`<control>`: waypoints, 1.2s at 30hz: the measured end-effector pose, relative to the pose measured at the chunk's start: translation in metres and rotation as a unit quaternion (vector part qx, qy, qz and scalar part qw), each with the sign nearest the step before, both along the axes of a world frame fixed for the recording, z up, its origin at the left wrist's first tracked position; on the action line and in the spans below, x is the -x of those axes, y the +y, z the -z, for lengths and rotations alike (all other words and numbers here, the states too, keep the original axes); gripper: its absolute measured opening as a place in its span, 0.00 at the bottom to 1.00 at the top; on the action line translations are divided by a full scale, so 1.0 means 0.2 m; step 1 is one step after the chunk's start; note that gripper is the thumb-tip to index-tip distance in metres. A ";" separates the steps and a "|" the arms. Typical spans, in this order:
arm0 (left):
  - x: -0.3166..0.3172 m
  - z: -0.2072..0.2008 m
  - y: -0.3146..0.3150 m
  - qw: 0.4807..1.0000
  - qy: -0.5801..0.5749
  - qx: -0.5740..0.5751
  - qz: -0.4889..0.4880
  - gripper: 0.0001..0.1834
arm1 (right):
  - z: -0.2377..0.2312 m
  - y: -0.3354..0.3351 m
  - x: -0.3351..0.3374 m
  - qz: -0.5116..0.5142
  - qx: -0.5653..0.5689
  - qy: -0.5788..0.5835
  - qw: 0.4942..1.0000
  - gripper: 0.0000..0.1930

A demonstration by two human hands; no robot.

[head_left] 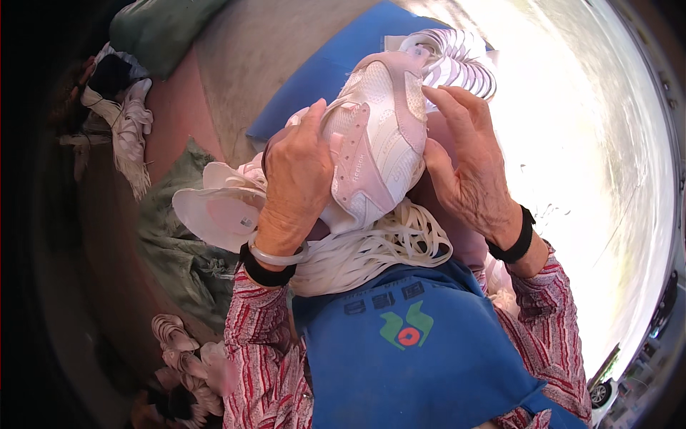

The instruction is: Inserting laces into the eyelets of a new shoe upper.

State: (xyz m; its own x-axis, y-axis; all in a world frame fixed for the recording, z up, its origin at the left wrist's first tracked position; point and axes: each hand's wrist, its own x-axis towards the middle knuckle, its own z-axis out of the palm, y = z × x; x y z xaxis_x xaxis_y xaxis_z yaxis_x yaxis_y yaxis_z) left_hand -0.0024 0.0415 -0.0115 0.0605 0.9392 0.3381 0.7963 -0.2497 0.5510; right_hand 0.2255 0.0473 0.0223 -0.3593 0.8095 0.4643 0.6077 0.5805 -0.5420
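Observation:
A pink and white sneaker upper (382, 143) lies over my lap, its row of lace holes showing without a lace through them. My left hand (300, 164) grips its left side, with the thumb side up near the tongue and some fingers hidden behind. On the other side my right hand (468, 154) is open, thumb and fingers apart, the tips at the upper's right edge. Whether those tips press on it is hard to tell. Below the upper, a bundle of flat white shoelaces (379, 247) rests on my blue apron (407, 379).
Beyond the upper, a fanned stack of white, dark-edged shoe pieces (457, 64) sits on a blue sheet (307, 86). Pale sole-shaped pieces (218, 214) lie left of my left wrist. More shoe parts (189, 372) are at lower left, and white laces (128, 136) at far left.

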 end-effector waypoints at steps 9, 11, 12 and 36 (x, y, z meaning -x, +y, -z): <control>-0.04 -0.02 -0.02 0.997 -0.025 0.063 -0.043 0.18 | -0.06 -0.15 0.12 -0.070 0.095 -0.110 0.987 0.39; -0.06 -0.02 -0.03 0.999 -0.027 0.041 -0.018 0.21 | 0.06 -0.12 0.14 -0.033 0.050 -0.175 0.983 0.45; -0.07 0.00 -0.04 0.999 -0.027 0.022 0.001 0.25 | 0.08 -0.09 0.13 -0.023 0.059 -0.189 0.980 0.44; -0.11 0.11 -0.21 0.985 0.140 -0.036 0.092 0.39 | 0.14 -0.04 0.03 -0.041 0.079 -0.153 0.984 0.32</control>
State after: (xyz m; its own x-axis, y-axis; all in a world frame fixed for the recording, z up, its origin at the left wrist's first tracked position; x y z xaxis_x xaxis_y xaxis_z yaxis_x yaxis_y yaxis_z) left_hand 0.0192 -0.0013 -0.0333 0.3277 0.8781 0.3487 0.8519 -0.4342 0.2928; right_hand 0.2197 0.0389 -0.0064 -0.5300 0.8254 0.1945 0.7109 0.5575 -0.4288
